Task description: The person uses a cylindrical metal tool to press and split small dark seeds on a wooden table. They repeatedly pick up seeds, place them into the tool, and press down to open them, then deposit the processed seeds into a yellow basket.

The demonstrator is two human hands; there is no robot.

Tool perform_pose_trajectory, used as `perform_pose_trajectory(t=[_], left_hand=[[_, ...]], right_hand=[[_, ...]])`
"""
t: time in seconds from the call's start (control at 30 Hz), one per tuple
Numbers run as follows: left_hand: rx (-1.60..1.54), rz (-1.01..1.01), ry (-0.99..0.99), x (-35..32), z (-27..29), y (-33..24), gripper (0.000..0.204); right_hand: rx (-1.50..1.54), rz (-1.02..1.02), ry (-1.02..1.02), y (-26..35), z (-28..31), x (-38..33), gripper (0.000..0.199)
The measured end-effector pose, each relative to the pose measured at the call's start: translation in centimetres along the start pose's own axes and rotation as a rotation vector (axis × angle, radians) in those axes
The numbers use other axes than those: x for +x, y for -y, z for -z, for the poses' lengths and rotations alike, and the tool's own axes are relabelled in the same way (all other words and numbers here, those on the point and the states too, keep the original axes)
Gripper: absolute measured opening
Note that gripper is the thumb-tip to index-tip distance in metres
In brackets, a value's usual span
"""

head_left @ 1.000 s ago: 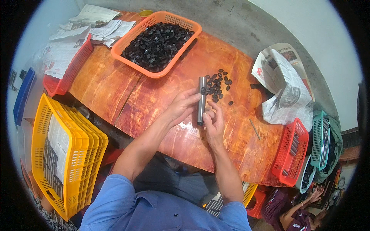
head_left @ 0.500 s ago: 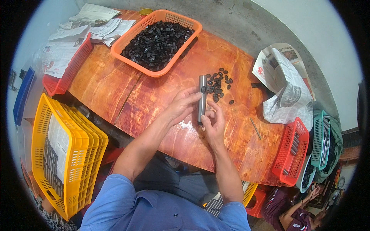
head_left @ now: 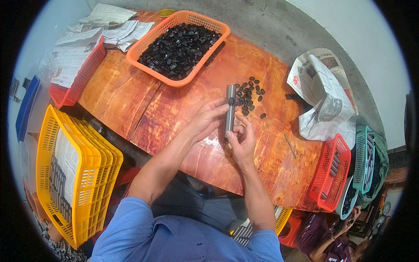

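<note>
A grey metal tube [head_left: 229,119] stands nearly upright in the picture, held between my two hands over the table. Near its upper end a small black oval piece [head_left: 231,101] sits against the side of the tube. My left hand [head_left: 208,117] is closed on the tube's left side, its fingertips at the black piece. Lower down, my right hand [head_left: 242,139] grips the bottom end with thumb and curled fingers. Loose black oval pieces [head_left: 248,94] lie in a small heap just right of the tube.
An orange basket [head_left: 180,83] full of black pieces stands at the back. Newspaper [head_left: 323,105] and a thin rod [head_left: 290,146] lie to the right. Red [head_left: 317,195] and green [head_left: 359,163] baskets hold tubes. Yellow crates [head_left: 94,174] stand left; another person's arm [head_left: 325,246] shows lower right.
My hands keep nearly the same grip, and the tube has hardly moved. At the lower right, the other person's hand and arm have shifted slightly.
</note>
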State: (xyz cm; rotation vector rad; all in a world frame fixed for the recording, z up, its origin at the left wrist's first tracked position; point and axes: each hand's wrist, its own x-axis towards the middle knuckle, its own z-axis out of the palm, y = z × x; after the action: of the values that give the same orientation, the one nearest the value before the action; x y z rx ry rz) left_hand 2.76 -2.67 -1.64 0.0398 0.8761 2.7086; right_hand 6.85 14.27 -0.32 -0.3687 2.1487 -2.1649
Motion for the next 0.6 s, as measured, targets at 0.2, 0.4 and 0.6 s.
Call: perform_pose_trajectory(t=[0.2,0.4,0.6], left_hand=[[-0.031,0.021,0.002,0.02,0.39,-0.06,0.037],[-0.009,-0.013,0.002,0.15,0.48,0.14,0.037],[-0.009,-0.001,0.006,0.13,0.23,-0.01,0.040]], right_hand=[[-0.001,0.001,0.001,-0.56,0.33,-0.06,0.057],[0.001,0.037,-0.004,-0.29,0.01,0.00,0.055],[0.002,0.001,0.015,-0.16,0.22,-0.09,0.055]])
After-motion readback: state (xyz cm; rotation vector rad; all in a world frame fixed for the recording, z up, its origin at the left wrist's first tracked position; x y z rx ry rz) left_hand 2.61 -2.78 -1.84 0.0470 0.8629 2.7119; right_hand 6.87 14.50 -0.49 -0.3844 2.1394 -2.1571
